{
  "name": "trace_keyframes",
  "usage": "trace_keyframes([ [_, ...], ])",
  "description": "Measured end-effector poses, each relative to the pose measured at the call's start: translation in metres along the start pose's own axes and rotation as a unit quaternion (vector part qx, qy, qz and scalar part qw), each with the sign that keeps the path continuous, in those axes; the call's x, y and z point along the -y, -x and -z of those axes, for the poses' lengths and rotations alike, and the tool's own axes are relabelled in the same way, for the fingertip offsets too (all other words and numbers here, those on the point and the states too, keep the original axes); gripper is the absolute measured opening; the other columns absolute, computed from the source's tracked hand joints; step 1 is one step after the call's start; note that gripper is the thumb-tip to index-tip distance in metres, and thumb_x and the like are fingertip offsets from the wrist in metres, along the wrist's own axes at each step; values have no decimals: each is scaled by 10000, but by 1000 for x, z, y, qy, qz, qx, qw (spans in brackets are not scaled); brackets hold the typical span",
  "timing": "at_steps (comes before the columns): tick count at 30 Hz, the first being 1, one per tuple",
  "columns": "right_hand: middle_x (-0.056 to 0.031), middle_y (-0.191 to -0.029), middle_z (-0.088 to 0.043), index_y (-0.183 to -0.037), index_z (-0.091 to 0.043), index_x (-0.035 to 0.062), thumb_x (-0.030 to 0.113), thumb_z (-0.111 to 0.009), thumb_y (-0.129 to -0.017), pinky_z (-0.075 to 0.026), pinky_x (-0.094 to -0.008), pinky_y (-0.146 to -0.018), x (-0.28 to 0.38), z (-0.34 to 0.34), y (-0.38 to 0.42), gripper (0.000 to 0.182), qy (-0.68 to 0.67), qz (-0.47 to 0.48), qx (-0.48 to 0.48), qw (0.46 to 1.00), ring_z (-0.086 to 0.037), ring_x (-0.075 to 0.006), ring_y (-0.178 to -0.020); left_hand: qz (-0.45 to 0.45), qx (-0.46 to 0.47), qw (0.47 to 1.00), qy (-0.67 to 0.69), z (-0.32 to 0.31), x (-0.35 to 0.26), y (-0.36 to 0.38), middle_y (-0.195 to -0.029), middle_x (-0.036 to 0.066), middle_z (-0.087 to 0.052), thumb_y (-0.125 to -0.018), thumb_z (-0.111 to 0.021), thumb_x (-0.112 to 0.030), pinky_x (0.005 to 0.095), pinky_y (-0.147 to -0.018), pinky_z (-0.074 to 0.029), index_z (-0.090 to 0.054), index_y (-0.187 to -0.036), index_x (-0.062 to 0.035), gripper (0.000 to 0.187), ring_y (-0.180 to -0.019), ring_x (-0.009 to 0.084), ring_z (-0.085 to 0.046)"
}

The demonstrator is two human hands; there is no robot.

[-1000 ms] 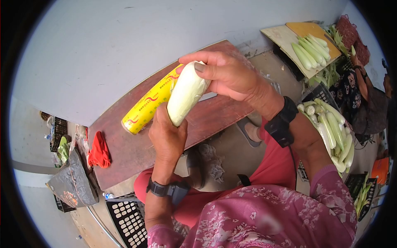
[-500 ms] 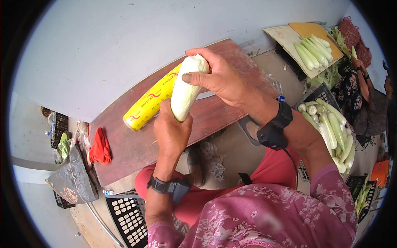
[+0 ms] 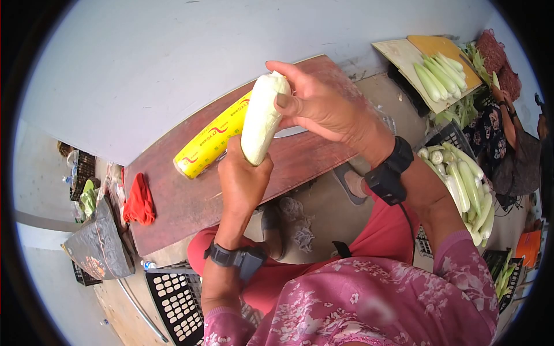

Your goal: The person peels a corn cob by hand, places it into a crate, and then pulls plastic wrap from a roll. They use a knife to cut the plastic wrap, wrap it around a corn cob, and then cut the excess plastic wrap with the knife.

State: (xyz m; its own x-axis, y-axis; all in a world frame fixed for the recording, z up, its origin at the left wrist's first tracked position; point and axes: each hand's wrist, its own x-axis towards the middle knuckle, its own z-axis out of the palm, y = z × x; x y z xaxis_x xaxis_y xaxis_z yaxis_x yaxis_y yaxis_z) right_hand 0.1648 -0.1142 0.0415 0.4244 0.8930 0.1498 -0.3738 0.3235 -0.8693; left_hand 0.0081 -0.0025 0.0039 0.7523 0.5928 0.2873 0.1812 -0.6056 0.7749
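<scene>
A pale peeled ear of corn (image 3: 262,118) is held upright, slightly tilted, over the reddish-brown table. My left hand (image 3: 243,179) is wrapped round its lower end. Near the upper end, my right hand (image 3: 323,106) has its thumb against the side, with the index finger raised behind the tip; the other fingers are partly hidden. Just left of the corn and behind it lies a yellow roll (image 3: 213,135) with red print, its upper right part covered by the corn.
The wooden table (image 3: 173,213) carries a red cloth (image 3: 139,199). A crate of pale ears (image 3: 470,184) stands at right, below a board with more ears (image 3: 441,78). Another person (image 3: 511,130) is at far right. A black crate (image 3: 176,305) sits lower left.
My right hand's fingers have loosened and lifted slightly at the top of the corn. The corn stands a little more upright, and my left hand still grips its base.
</scene>
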Motion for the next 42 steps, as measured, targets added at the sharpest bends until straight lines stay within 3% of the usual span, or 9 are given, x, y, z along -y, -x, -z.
trace_keyframes([
  [5, -179, -1248, -499, -1476, -159, -53, 204, -834, -757, -492, -360, -927, -19, -8, -3, 1019, 141, 43, -90, 985, -521, -244, -1151, -22, -5, 996, -81, -3, 7, 1, -869, 224, -677, -775, -682, -89, 379, -747, -525, -560, -1049, 38, 326, -813, 313, -690],
  [8, -177, -1230, -508, -1470, -193, -42, 172, -827, -748, -493, -350, -920, -25, -2, -4, 984, 220, 79, -90, 968, -533, -232, -1124, -11, 10, 996, -85, -2, 5, 0, -897, 275, -661, -760, -674, -89, 439, -760, -522, -537, -1035, 20, 326, -868, 433, -654],
  [11, -175, -1228, -510, -1472, -212, -28, 129, -810, -748, -497, -341, -914, -21, 6, -6, 952, 275, 89, -59, 955, -540, -222, -1112, 4, 36, 998, -43, 1, 3, 0, -911, 275, -663, -759, -675, -96, 436, -777, -521, -539, -1044, 23, 338, -886, 431, -655],
  [17, -190, -1258, -506, -1489, -188, -19, 145, -796, -771, -512, -354, -906, -6, 18, -4, 955, 185, 33, 19, 982, -552, -227, -1127, 17, 65, 996, 51, -1, 15, -4, -852, 90, -646, -744, -702, -101, 309, -686, -500, -570, -1105, 42, 410, -736, 160, -597],
  [20, -200, -1273, -502, -1493, -173, -22, 234, -803, -794, -515, -367, -907, 6, 11, -2, 976, 114, -10, 0, 993, -557, -233, -1141, 62, 93, 992, 62, 3, 9, -4, -979, 212, -675, -734, -717, -118, 360, -826, -503, -559, -1126, 42, 452, -905, 292, -664],
  [24, -217, -1294, -489, -1493, -158, -27, 378, -788, -814, -508, -365, -918, 4, 5, -3, 1011, 113, -48, -61, 991, -552, -260, -1157, 64, 101, 991, 64, 3, 7, -4, -975, 212, -671, -732, -718, -124, 364, -826, -501, -559, -1119, 42, 451, -895, 289, -658],
  [30, -232, -1229, -537, -1476, -190, -27, 394, -750, -833, -510, -363, -888, -17, 2, -2, 951, 458, 123, -54, 879, -588, -279, -1083, 64, 104, 991, 48, 2, 10, -4, -967, 213, -671, -728, -721, -136, 364, -819, -502, -567, -1101, 43, 442, -886, 286, -659],
  [36, -204, -1128, -592, -1259, -499, -31, 451, -688, -871, -532, -351, -825, -20, 16, -14, 647, 429, 109, -140, 886, -613, -241, -1008, 81, 121, 988, 41, 1, 5, -3, -928, 210, -681, -725, -724, -140, 362, -799, -507, -584, -1063, 41, 408, -859, 283, -669],
  [42, -181, -1121, -596, -1228, -523, -25, 538, -616, -907, -535, -324, -822, -7, 21, -9, 654, 140, 32, -94, 985, -605, -218, -1019, 84, 123, 987, 54, 0, 8, -3, -931, 195, -678, -719, -730, -137, 355, -802, -505, -585, -1068, 45, 420, -853, 263, -658],
])
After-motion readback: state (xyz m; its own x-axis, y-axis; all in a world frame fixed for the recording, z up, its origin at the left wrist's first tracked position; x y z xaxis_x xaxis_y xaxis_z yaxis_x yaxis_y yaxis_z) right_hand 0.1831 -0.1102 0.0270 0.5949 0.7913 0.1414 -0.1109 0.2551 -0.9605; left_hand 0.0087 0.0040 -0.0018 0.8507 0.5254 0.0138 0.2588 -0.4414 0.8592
